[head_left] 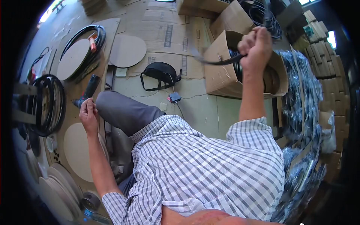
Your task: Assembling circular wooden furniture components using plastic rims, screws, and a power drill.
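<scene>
Starting at the far left, a coil of black hose (48, 104) sits on a wooden reel frame, with pale round discs (60, 187) stacked below it. The left hand (88, 113) hovers beside the grey-trousered knee (123, 112), fingers pinched together (what they pinch, if anything, is too small to tell). Further in, a black face shield (160, 75) lies on flattened cardboard on the floor. The right hand (256, 47) is raised and closed in a fist around a black cable (219, 60), which runs down into the open cardboard box (221, 71) just beside it. Bundles in clear plastic (303, 112) pile up at the right.
</scene>
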Motion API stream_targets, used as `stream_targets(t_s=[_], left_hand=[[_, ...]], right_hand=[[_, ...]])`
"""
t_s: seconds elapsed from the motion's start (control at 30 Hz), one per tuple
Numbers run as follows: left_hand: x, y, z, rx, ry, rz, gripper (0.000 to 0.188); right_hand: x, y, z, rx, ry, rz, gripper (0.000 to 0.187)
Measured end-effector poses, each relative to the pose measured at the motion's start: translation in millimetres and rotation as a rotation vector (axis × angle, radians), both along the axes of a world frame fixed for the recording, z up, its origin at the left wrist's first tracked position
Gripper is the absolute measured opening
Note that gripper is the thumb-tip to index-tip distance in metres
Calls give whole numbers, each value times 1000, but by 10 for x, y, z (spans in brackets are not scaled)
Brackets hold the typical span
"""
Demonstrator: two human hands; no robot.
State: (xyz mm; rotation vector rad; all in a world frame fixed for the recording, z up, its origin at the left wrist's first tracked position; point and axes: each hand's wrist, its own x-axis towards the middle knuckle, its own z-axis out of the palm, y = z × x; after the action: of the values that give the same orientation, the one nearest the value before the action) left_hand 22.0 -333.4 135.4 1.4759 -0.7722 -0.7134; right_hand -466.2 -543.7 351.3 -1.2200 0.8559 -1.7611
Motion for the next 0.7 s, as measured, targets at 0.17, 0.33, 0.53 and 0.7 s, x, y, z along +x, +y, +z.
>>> stream_targets(t_s=[0.17, 0.33, 0.53, 0.7], left_hand=[[296, -103, -237, 46, -89, 0, 19], [764, 292, -419, 236, -206, 168, 21], [1257, 840, -525, 403, -206, 314, 19], [1278, 930, -345, 484, -264, 236, 21]], right_hand=[[-1275, -808, -414, -212, 681, -538, 30], [-2646, -1276, -1250, -67, 1156, -995, 38], [-3595, -1411, -1966, 226, 1237, -1109, 48], [-3708, -1489, -2340, 610, 1360, -873, 41]])
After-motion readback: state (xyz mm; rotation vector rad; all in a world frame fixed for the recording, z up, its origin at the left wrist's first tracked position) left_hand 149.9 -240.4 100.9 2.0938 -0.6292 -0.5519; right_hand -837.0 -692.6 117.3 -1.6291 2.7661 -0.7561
